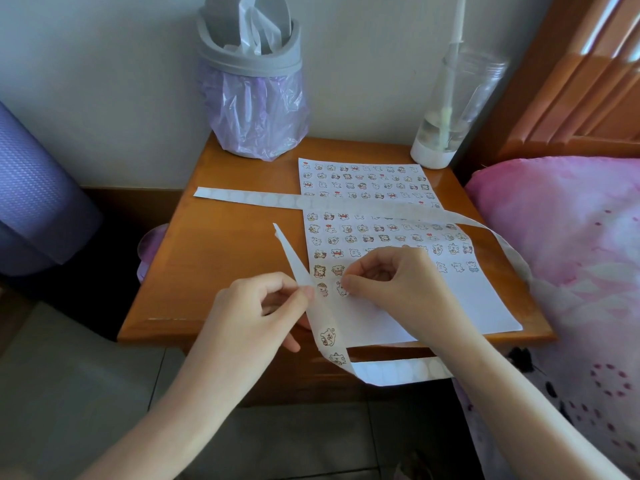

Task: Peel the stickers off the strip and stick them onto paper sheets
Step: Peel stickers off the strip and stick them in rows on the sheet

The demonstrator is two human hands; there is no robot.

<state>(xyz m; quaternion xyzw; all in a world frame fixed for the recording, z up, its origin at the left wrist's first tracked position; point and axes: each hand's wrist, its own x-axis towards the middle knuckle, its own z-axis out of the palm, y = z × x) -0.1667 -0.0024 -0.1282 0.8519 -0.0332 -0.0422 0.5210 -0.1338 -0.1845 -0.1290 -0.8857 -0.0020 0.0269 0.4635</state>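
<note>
Presently: sheet flat on table, sticker rows filling its far part. Left hand pinches strip at sheet's near-left edge. Right hand, fingers curled, pinches one sticker against sheet's near-left rows.

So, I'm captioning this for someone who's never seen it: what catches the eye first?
The paper sheet packed with rows of tiny cartoon stickers, lying on the wooden table at centre. In front of it, the left hand holds the long white strip while the right hand pinches a sticker at the sheet's lower left.
</note>
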